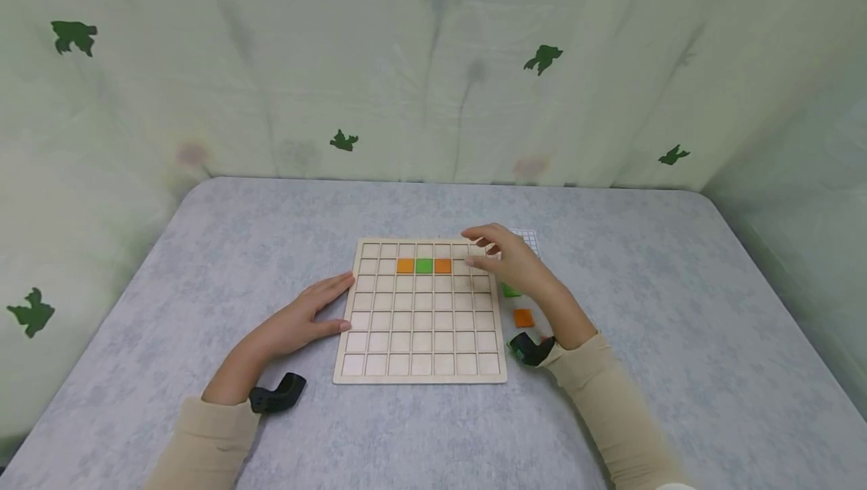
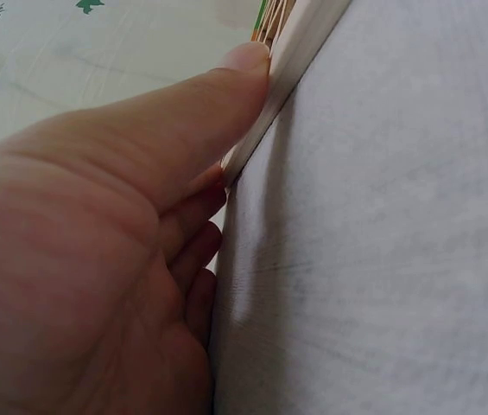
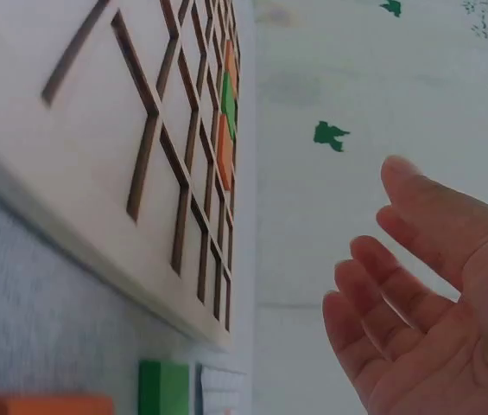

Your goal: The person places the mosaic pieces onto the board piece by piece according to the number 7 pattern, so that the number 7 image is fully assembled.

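Currently right hand [image 1: 518,264] empty, fingers relaxed, hovering over top-right of pale wooden grid board [image 1: 420,339]. Left hand [image 1: 305,318] flat, bracing left edge. Loose green square tile [image 1: 511,291] and orange square tile [image 1: 524,318] beside right edge. Risk: wrist sweeps them, or nudges board.

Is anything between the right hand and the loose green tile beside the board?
Nothing visible. The right hand hovers open over the wooden grid board's right edge, holding nothing. The green tile lies on the table just beneath it, with the orange tile nearer the person and off the path.
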Demonstrator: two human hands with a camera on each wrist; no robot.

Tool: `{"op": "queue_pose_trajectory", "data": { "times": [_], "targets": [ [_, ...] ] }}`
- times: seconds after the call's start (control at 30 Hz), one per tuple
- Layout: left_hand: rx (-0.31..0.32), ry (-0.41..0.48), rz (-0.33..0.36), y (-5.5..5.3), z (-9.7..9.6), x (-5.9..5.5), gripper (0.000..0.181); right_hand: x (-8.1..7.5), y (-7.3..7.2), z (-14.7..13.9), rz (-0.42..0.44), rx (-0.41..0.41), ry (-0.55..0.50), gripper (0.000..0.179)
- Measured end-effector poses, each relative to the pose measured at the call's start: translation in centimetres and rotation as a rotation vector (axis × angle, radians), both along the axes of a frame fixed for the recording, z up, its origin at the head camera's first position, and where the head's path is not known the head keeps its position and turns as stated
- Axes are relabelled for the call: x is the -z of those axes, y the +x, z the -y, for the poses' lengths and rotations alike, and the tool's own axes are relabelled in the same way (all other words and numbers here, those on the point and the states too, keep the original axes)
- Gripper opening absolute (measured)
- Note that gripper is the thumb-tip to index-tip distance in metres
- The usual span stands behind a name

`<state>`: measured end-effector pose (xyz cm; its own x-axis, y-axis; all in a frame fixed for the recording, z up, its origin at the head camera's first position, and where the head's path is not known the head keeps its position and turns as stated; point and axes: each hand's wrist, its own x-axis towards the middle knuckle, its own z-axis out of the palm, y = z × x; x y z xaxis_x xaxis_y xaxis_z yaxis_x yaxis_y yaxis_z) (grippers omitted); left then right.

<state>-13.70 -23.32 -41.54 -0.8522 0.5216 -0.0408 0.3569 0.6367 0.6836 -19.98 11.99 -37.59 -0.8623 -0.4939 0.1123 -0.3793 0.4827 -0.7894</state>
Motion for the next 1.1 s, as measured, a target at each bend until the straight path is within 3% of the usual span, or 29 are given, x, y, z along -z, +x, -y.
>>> {"op": "queue_pose_trajectory", "data": {
  "times": [0.1,0.23,0.53,0.7,0.9,1.1],
  "targets": [
    [-0.002,-0.003,0.004,0.0,-0.1,-0.1,0.074,-0.6,0.8,-1.7,-0.018,0.012,0.009,0.045],
    [0.0,0.0,0.004,0.1,-0.1,-0.2,0.074,0.0,1.7,-3.9,-0.013,0.052,0.054,0.046],
    [-0.001,0.007,-0.001,0.0,0.1,0.2,0.074,2.9,2.5,-6.2,0.071,0.06,0.103,0.047],
    [0.0,0.007,-0.01,0.0,0.1,0.3,0.075,3.9,2.4,-6.4,0.064,0.07,0.15,0.036],
    [0.0,0.012,-0.001,0.0,0.0,0.1,0.075,3.5,2.4,-6.2,0.047,0.083,0.179,0.03],
    [-0.003,0.01,0.001,0.0,0.1,0.1,0.075,1.9,2.2,-5.2,-0.047,0.06,0.141,0.03]
  ]
}}
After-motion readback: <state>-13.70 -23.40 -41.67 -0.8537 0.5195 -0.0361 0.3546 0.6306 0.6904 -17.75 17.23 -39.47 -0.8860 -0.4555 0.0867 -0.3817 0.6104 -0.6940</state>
